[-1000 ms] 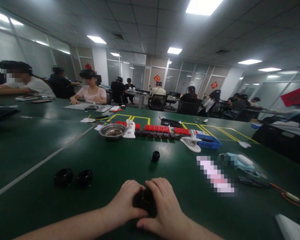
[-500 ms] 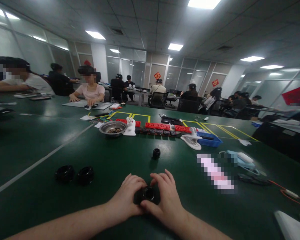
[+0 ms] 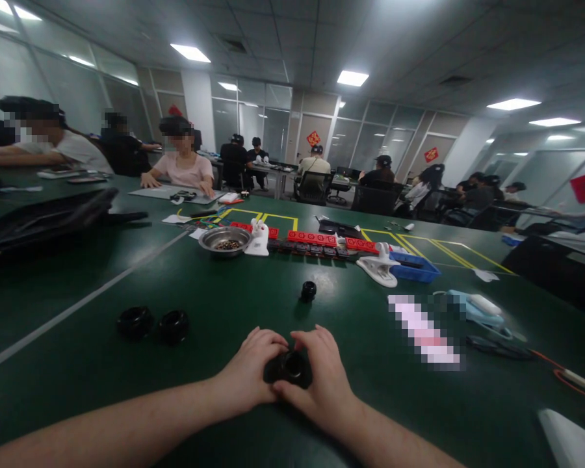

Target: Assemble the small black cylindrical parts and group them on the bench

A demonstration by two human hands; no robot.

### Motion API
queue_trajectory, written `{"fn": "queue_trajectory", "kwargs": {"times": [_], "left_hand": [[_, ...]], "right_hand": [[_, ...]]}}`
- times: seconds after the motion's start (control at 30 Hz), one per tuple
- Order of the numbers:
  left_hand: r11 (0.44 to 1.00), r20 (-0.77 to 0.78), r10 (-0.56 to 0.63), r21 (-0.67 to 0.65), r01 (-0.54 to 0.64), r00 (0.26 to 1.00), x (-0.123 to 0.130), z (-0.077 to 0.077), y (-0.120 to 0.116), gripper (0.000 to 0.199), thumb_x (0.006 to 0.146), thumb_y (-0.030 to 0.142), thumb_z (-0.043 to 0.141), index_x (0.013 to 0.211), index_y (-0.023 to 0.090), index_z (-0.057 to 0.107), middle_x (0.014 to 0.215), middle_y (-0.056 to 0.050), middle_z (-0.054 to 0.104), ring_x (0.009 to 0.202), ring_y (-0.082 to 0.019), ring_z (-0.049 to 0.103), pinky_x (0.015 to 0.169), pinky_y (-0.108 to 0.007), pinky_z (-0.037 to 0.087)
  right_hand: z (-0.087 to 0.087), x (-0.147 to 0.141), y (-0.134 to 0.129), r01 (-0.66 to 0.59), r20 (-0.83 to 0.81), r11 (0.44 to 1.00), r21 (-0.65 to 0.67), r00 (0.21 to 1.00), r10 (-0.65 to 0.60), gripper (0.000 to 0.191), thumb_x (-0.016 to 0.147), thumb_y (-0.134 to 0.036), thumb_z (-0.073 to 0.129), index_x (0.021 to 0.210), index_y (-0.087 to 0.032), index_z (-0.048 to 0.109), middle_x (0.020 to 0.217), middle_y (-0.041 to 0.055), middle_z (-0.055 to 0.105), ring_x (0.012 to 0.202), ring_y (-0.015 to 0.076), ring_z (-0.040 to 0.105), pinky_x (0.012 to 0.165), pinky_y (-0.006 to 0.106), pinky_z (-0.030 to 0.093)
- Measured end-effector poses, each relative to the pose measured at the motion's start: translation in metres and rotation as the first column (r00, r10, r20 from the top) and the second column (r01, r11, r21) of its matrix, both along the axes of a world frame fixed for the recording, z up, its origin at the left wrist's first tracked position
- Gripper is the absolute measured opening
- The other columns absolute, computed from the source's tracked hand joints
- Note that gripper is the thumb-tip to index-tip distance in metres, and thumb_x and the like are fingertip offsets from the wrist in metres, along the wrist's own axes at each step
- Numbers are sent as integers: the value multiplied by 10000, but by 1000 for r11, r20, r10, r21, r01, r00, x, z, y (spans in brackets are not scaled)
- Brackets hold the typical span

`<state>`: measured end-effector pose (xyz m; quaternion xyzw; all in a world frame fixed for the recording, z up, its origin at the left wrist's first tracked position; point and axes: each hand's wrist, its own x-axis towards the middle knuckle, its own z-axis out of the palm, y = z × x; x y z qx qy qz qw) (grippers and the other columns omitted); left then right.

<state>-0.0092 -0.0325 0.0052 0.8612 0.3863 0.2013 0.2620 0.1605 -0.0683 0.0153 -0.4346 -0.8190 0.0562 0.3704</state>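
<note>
Item under handling: a black part with a round opening, located low over the green table, between the two hands. Whether it is rested on the surface or lifted slightly cannot be told. Whether it is made of one piece or several cannot be told either.

Grip: the left side is enclosed by the left hand, with the fingers curved over the far edge and the thumb at the near side. The right side is bracketed by the right hand, its thumb brought across the near face and its fingers bent around the far edge. The part is judged to be pinched between thumb and fingers by both; the pressure applied cannot be told.

Handling advice: even pressure from both sides is recommended, as the glossy surface is judged liable to slip or turn. The opening is best left uncovered by the thumbs so that its alignment can be seen. Any tilt is best corrected before force is applied.

Surroundings: a small black ring is noted beyond the hands, and a pair of black rings to the left; both are well apart from the grip.
</note>
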Motion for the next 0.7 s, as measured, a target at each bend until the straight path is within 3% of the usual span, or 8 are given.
{"fn": "queue_trajectory", "kwargs": {"times": [0.07, 0.17, 0.27, 0.4, 0.5, 0.57, 0.7], "left_hand": [[1000, 4, -11, -6, 11, 1000, 0, 0, 0, 461, 565, 326, 709, 993, 214, 580, 1036, -45, 547, 1010, -243, 470, 1000, -474, 197], [1000, -4, -27, -11, 27, 1000, -2, 0, 1, 522, 567, 427, 705, 1024, 217, 567, 1068, -58, 534, 1037, -254, 451, 1004, -492, 178], [1000, -3, -19, -13, 19, 1000, -2, -1, 0, 449, 579, 418, 701, 964, 217, 588, 1067, -52, 532, 1039, -249, 452, 1011, -490, 163], [999, 2, -27, -25, 27, 1000, -2, 1, -1, 381, 601, 364, 691, 934, 207, 593, 1046, -46, 535, 1024, -240, 462, 1013, -486, 162], [999, -2, -25, -34, 25, 1000, -2, 1, -1, 396, 588, 343, 700, 943, 208, 588, 1044, -41, 538, 1024, -238, 464, 1016, -494, 149], [1000, 5, -17, -24, 17, 1000, -1, 0, -1, 422, 589, 359, 699, 967, 215, 580, 1043, -37, 540, 1027, -235, 464, 1017, -493, 147], [999, 4, -28, -15, 28, 1000, -1, -1, 0, 484, 572, 428, 709, 982, 208, 576, 1066, -48, 537, 1046, -244, 454, 1012, -495, 156]], "right_hand": [[3, 2, -2, -95, 17, 995, -24, 995, 96, 485, 661, -235, 517, 1123, -187, 376, 991, 81, 556, 976, 255, 508, 969, 558, 228], [5, 7, -4, -216, 50, 975, -47, 975, 219, 625, 652, -208, 456, 1245, -165, 261, 1210, 110, 444, 1181, 290, 350, 1003, 563, 143], [2, 8, -2, -129, 36, 991, -31, 991, 130, 611, 678, -269, 514, 1226, -156, 266, 1200, 133, 431, 1151, 304, 373, 983, 563, 182], [-3, 2, 2, 31, -42, 999, -20, 999, -32, 538, 632, -386, 623, 1064, -158, 397, 960, 104, 516, 905, 271, 502, 802, 478, 402], [-3, 0, 1, 60, -40, 997, -41, 997, -62, 431, 630, -348, 630, 975, -164, 448, 844, 68, 529, 800, 238, 515, 731, 441, 433], [0, 3, -1, -11, -29, 1000, -28, 1000, 10, 382, 669, -257, 557, 1022, -172, 439, 894, 70, 546, 886, 246, 510, 847, 497, 371], [4, 13, -4, -204, 4, 979, -25, 979, 204, 563, 669, -197, 443, 1215, -169, 308, 1158, 94, 480, 1162, 278, 362, 1006, 559, 142]]}}
